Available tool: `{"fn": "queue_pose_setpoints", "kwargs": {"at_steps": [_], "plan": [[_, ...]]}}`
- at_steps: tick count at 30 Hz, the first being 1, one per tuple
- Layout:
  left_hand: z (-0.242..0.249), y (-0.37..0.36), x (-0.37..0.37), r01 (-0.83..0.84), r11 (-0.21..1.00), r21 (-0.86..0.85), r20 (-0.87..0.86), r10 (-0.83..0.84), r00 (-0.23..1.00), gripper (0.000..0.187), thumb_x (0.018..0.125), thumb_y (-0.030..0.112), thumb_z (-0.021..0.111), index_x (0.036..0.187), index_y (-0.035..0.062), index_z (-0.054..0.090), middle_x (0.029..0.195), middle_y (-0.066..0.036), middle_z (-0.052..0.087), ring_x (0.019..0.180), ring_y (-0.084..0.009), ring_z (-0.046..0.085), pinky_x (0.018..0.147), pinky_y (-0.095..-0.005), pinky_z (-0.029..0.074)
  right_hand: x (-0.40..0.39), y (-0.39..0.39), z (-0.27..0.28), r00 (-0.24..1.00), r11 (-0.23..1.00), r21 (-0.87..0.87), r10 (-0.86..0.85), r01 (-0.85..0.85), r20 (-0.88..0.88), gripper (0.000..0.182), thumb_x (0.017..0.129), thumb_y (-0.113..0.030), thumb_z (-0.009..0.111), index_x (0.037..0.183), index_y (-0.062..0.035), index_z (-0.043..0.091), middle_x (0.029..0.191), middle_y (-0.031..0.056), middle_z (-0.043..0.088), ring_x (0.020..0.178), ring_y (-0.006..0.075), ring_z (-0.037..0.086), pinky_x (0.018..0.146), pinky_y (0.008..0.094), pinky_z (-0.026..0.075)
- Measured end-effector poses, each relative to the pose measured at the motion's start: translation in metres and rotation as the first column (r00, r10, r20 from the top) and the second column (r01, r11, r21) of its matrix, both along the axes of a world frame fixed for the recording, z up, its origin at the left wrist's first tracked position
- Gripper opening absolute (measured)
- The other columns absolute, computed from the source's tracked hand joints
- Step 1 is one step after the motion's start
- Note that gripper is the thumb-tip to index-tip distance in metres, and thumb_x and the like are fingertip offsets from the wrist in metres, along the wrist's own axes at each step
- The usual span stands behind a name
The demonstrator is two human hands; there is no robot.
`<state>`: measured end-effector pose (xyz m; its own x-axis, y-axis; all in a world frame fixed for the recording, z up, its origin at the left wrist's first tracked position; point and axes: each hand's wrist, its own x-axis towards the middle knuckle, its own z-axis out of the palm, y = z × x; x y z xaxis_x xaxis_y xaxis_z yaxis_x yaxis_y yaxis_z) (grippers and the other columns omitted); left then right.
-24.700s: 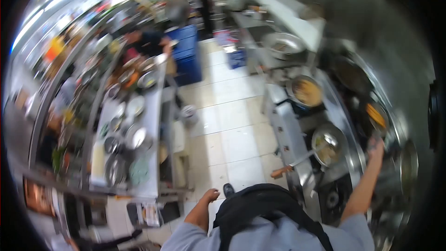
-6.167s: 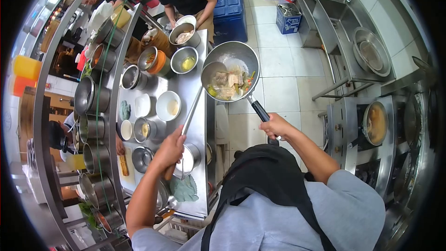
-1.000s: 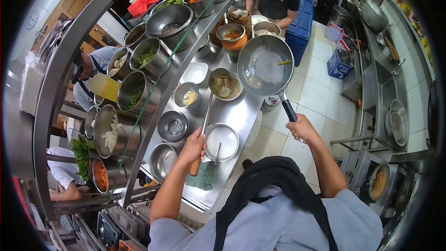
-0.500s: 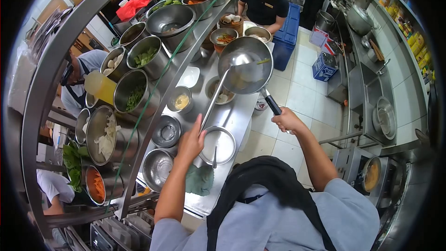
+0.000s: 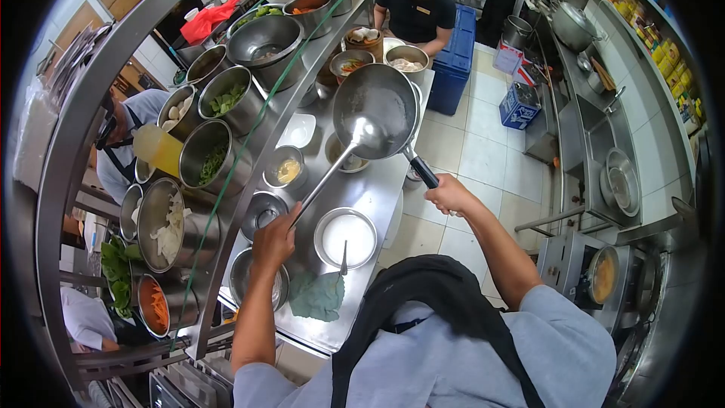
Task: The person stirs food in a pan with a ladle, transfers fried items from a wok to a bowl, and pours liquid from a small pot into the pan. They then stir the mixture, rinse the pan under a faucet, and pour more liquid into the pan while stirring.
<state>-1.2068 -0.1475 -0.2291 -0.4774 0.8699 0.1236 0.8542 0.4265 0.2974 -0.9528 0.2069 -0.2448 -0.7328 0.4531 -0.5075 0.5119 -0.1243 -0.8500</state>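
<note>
My right hand (image 5: 451,195) is closed around the black handle of a steel wok (image 5: 385,98), held above the steel table. The wok tilts to the left, and only a wet sheen shows inside it. My left hand (image 5: 273,238) grips the long handle of a ladle (image 5: 325,183); its bowl end lies inside the wok's lower left rim, under bright glare. Partly hidden below the wok is a metal bowl (image 5: 337,153) with some food in it. Nearer to me stands a steel bowl of white contents (image 5: 345,239) with a spoon (image 5: 344,257) in it.
A green cloth (image 5: 317,295) lies near my left forearm. On the left, a shelf holds several steel pots of vegetables, including shredded carrot (image 5: 158,306). A person (image 5: 411,11) is at the table's far end, beside a blue bin (image 5: 455,60). A stove pan (image 5: 603,276) sits at right.
Both hands have moved left. The wok tilts further left, and the liquid and green piece seen in it before no longer show. The ladle's bowl end is now at the wok's lower left.
</note>
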Motion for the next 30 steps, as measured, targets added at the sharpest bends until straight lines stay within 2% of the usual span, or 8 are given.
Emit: {"fn": "queue_pose_setpoints", "kwargs": {"at_steps": [4,9,11,12,14,17,21,30], "plan": [[-0.014,-0.004,0.003,-0.106,0.992,0.063,0.063,0.102,0.993,0.067,0.085,0.009,0.065,0.147,0.0238,0.044,0.105,-0.015,0.069,0.090,-0.0379,0.066,0.077,-0.0470,0.053,-0.001,-0.004,0.010,0.994,0.982,0.186,0.012,-0.032,0.109,0.008,0.078,-0.006,0.059,0.079,-0.0045,0.051,0.057,0.0027,0.048,0.040,0.0127,0.045,0.036,0.0307,0.035],[-0.026,0.016,0.015,-0.141,0.975,0.172,0.133,0.118,0.984,0.066,0.086,0.014,0.064,0.148,0.0215,0.042,0.104,-0.021,0.068,0.092,-0.0432,0.065,0.079,-0.0495,0.051,-0.007,-0.009,0.018,0.996,0.954,0.293,0.036,-0.059,0.085,0.009,0.078,-0.007,0.056,0.086,-0.0025,0.057,0.057,0.0047,0.049,0.039,0.0155,0.047,0.036,0.0325,0.037],[-0.022,0.021,0.023,-0.190,0.979,0.068,0.219,0.171,0.961,0.066,0.086,0.014,0.064,0.148,0.0217,0.043,0.098,-0.023,0.068,0.089,-0.0437,0.065,0.078,-0.0499,0.051,-0.010,-0.011,0.021,0.990,0.909,0.404,0.052,-0.102,0.131,0.012,0.078,-0.007,0.055,0.086,0.0004,0.060,0.061,0.0123,0.055,0.047,0.0246,0.055,0.046,0.0381,0.045],[-0.024,0.021,0.023,-0.178,0.981,0.077,0.215,0.158,0.964,0.067,0.085,0.014,0.065,0.148,0.0223,0.043,0.094,-0.024,0.068,0.087,-0.0442,0.064,0.075,-0.0506,0.051,-0.011,-0.010,0.013,0.990,0.908,0.405,0.053,-0.103,0.132,0.012,0.078,-0.007,0.055,0.086,0.0004,0.060,0.061,0.0123,0.055,0.047,0.0246,0.055,0.046,0.0381,0.045],[-0.022,0.018,0.028,-0.169,0.983,0.066,0.194,0.154,0.969,0.067,0.085,0.014,0.065,0.148,0.0230,0.043,0.092,-0.023,0.068,0.085,-0.0433,0.065,0.074,-0.0504,0.051,-0.012,-0.006,-0.008,0.993,0.775,0.622,0.115,-0.114,0.040,0.015,0.078,-0.006,0.054,0.087,0.0032,0.062,0.071,0.0220,0.062,0.065,0.0360,0.062,0.062,0.0429,0.049],[-0.022,0.010,0.034,-0.146,0.989,0.023,0.124,0.142,0.982,0.068,0.084,0.013,0.066,0.147,0.0246,0.044,0.090,-0.021,0.068,0.083,-0.0407,0.065,0.073,-0.0500,0.051,-0.016,-0.014,0.010,0.986,0.767,0.622,0.081,-0.156,0.148,0.019,0.077,-0.006,0.054,0.090,0.0050,0.063,0.082,0.0275,0.064,0.083,0.0426,0.063,0.076,0.0450,0.049],[-0.012,-0.003,0.042,-0.178,0.981,-0.078,0.021,0.180,0.983,0.068,0.084,0.012,0.065,0.146,0.0278,0.045,0.088,-0.017,0.066,0.083,-0.0367,0.066,0.073,-0.0489,0.052,-0.017,-0.015,0.008,0.990,0.734,0.665,0.078,-0.137,0.117,0.020,0.077,-0.005,0.055,0.092,0.0040,0.064,0.084,0.0279,0.065,0.084,0.0432,0.064,0.075,0.0460,0.049],[-0.014,-0.011,0.040,-0.226,0.973,-0.054,0.024,0.228,0.973,0.064,0.084,0.013,0.064,0.144,0.0283,0.049,0.091,-0.015,0.065,0.088,-0.0362,0.065,0.075,-0.0475,0.052,-0.018,-0.006,-0.011,0.994,0.690,0.716,0.077,-0.107,0.075,0.015,0.074,-0.004,0.054,0.085,0.0036,0.060,0.080,0.0286,0.063,0.081,0.0473,0.061,0.074,0.0487,0.049]]}}
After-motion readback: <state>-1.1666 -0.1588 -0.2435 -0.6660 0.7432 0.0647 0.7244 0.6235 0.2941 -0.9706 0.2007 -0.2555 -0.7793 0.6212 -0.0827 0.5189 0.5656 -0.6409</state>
